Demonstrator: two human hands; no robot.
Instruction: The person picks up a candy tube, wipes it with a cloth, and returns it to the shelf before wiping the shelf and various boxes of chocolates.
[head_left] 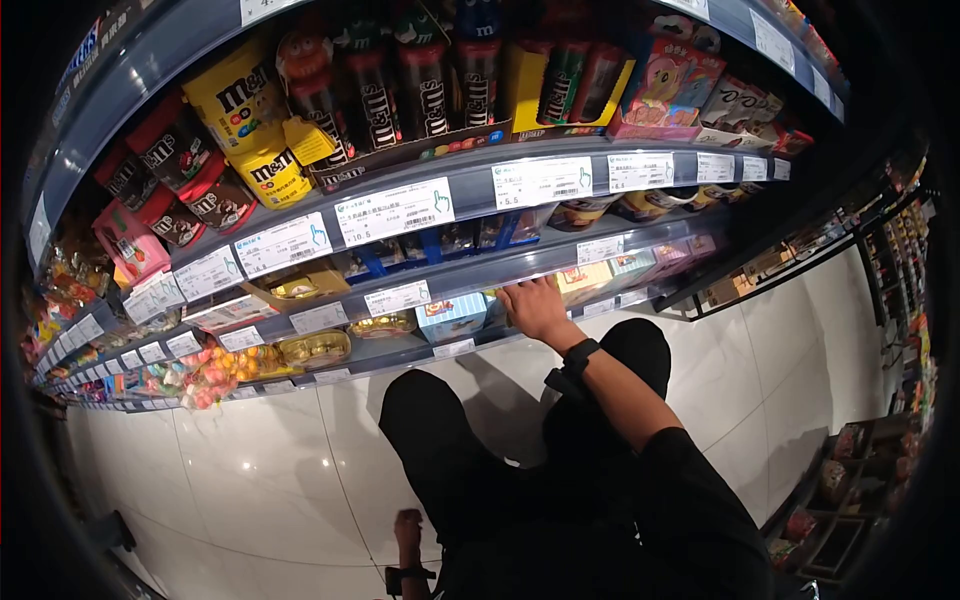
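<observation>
My right hand (pixel 535 308) reaches into the lowest shelf, its fingers bent over the shelf edge between a blue striped box (pixel 452 314) and a pale yellow box (pixel 585 284). Whatever its fingertips touch is hidden in the shadow of the shelf. A dark band is round the right wrist. Low in the view, my left hand (pixel 408 527) hangs beside my left leg, away from the shelves. It is small and dim, and its fingers cannot be made out clearly.
Above are shelves with price tags (pixel 394 211), a yellow tub (pixel 232 100) and several dark tubes (pixel 425 95). Gold packs (pixel 315 349) sit low on the left. Pale floor tiles (pixel 270 450) lie below, my dark-clothed knees near the shelf. A product rack (pixel 850 480) stands right.
</observation>
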